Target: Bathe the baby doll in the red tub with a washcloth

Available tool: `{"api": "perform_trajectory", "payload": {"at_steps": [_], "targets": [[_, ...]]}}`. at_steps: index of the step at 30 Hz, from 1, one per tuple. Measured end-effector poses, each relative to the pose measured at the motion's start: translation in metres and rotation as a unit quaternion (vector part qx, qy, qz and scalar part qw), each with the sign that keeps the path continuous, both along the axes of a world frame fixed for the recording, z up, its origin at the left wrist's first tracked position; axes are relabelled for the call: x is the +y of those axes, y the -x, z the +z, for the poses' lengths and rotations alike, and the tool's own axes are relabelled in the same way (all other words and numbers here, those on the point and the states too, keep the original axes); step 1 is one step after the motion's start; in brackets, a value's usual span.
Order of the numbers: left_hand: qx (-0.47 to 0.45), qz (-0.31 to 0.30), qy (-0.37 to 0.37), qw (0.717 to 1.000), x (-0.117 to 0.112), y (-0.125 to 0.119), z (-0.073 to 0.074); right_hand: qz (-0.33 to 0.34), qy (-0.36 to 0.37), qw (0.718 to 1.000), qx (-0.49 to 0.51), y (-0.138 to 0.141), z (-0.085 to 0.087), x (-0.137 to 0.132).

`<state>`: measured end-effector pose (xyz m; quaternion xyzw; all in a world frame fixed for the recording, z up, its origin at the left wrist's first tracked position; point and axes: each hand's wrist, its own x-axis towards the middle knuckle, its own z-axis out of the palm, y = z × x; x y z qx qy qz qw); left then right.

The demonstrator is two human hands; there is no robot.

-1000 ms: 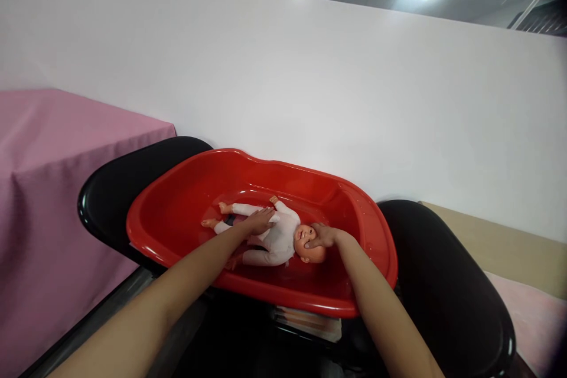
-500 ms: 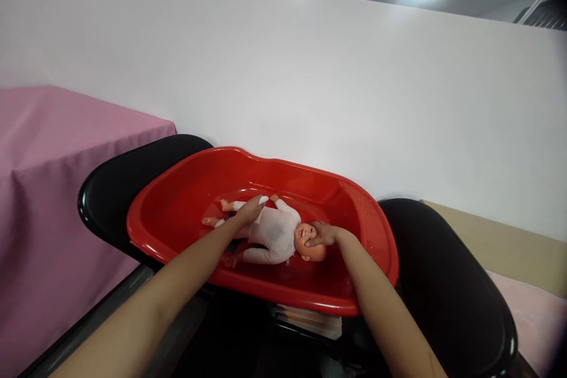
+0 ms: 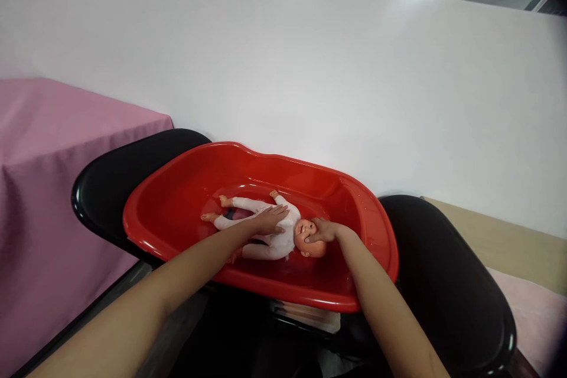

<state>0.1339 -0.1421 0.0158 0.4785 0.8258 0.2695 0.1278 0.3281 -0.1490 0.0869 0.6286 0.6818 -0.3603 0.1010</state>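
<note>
A baby doll [image 3: 282, 242] in a white outfit lies on its back in a red baby bathtub [image 3: 204, 160], its head to the right and its bare feet to the left. My left hand [image 3: 271, 220] rests flat on the doll's chest, fingers stretched out and slightly apart. At the right, my right hand [image 3: 326, 230] grips the side of the doll's head, with the thumb along its cheek. Part of the doll's torso is hidden under my left hand and wrist.
Black rounded supports extend from under the tub at left [image 3: 110, 189] and right [image 3: 447, 283]. A pink-draped table [image 3: 80, 130] stands at the left. Behind the tub is a white wall panel [image 3: 283, 71]. Below the front rim shows a stack of papers or books [image 3: 308, 314].
My left hand has moved right and flattened from the doll's waist onto its chest. Something white at its fingertips no longer shows. My right hand stays on the head. The view has tilted slightly down.
</note>
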Motion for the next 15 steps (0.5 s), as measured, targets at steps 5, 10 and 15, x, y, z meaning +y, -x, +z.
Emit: {"api": "perform_trajectory", "payload": {"at_steps": [5, 10, 15], "targets": [[0.049, 0.061, -0.076, 0.994, -0.012, 0.03, -0.03, -0.001, 0.0, 1.0, 0.008, -0.002, -0.005, 0.002], [0.041, 0.047, -0.072, 0.995, -0.011, 0.039, -0.04, 0.012, 0.004, 1.0, -0.007, -0.002, -0.004, 0.003], [0.036, -0.072, 0.004, 0.997, 0.007, 0.06, -0.03, 0.011, -0.004, 1.0, -0.008, -0.002, -0.004, 0.003]]}}
